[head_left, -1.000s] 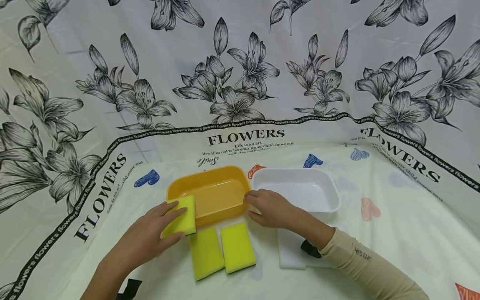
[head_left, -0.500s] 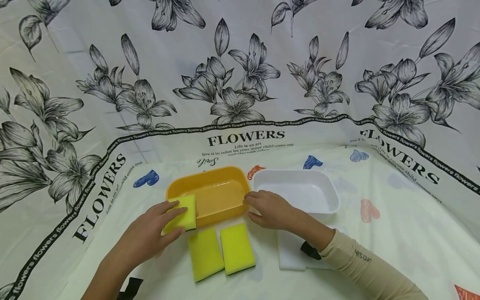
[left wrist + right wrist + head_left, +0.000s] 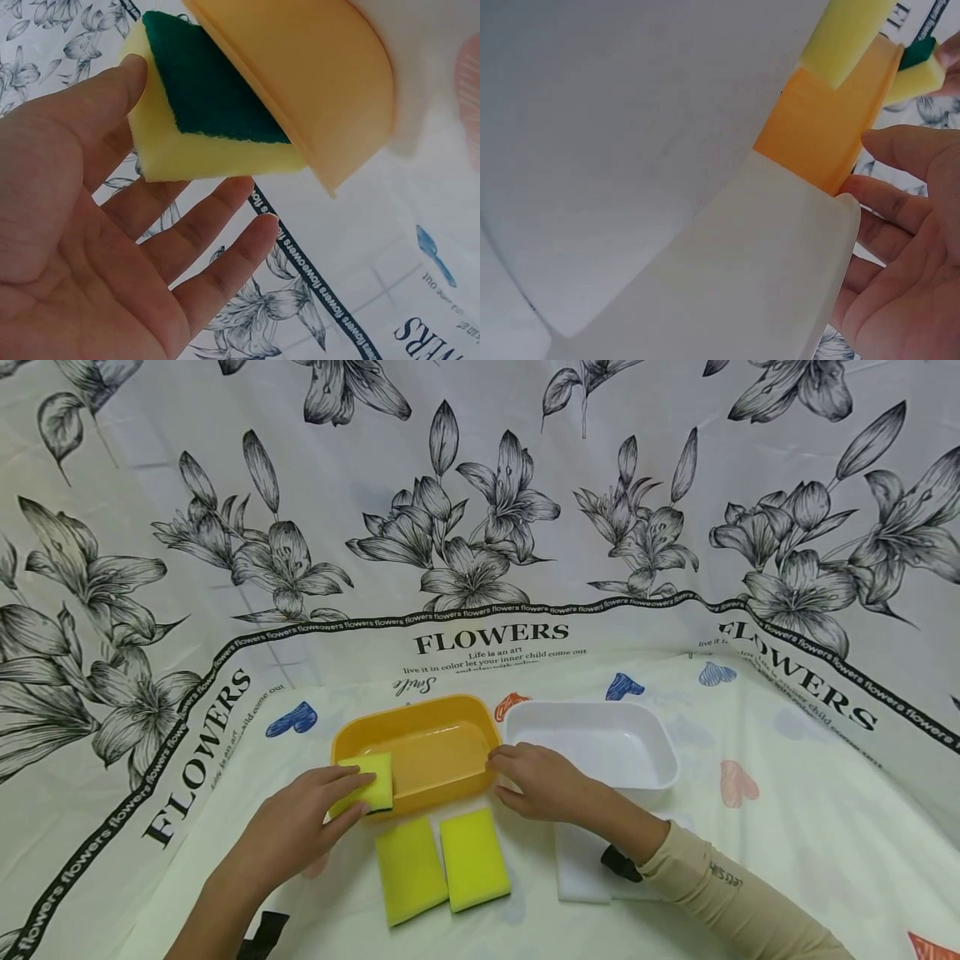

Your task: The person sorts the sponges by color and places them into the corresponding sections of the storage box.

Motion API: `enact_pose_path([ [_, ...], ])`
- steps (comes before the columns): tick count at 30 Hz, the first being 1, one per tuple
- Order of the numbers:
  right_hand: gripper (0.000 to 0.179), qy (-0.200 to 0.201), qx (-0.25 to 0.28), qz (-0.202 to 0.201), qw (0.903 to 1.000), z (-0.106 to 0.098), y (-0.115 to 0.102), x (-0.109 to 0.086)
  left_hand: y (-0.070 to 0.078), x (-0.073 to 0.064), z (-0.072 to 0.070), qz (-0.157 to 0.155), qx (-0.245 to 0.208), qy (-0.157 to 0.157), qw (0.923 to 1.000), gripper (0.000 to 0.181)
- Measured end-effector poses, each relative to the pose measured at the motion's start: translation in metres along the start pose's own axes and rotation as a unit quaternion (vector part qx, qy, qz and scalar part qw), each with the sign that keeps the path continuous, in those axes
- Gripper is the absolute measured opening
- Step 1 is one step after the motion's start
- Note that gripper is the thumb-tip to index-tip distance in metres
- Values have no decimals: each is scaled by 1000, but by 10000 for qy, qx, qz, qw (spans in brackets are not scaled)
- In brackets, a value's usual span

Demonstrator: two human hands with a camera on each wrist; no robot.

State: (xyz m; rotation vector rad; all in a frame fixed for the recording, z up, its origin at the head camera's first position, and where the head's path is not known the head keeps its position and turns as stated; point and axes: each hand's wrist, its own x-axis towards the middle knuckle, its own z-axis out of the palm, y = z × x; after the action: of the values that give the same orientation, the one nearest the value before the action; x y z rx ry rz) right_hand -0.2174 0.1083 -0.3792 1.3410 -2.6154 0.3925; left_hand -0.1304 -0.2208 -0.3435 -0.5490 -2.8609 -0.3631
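My left hand [image 3: 296,818] pinches a sponge [image 3: 372,783], yellow with a dark green scouring side, between thumb and fingers. In the left wrist view the sponge [image 3: 225,159] lies tilted over the rim of an orange tub [image 3: 330,82], green face toward it. From the head view this is the front left corner of the orange tub [image 3: 442,747], whose floor looks bare. At its right end my right hand [image 3: 547,783] holds the rim corner, index fingertip over the edge and thumb outside. The right wrist view shows thumb and fingers [image 3: 892,199] around that corner.
Two more yellow sponges lie side by side in front of the orange tub: a left sponge [image 3: 412,872] and a right sponge [image 3: 475,860]. A white tub [image 3: 600,739] stands right beside the orange one. Flat white pieces [image 3: 583,860] lie partly under the right forearm.
My left hand has pushed the sponge slightly forward, farther over the orange tub's rim. The right hand stays at the tub's right end.
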Motion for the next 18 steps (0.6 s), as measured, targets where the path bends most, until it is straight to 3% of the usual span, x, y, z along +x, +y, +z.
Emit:
enact_pose_path([
  [18, 28, 96, 27, -122, 9999, 0, 0, 0, -6, 12, 6, -10, -37, 2, 10000, 36],
])
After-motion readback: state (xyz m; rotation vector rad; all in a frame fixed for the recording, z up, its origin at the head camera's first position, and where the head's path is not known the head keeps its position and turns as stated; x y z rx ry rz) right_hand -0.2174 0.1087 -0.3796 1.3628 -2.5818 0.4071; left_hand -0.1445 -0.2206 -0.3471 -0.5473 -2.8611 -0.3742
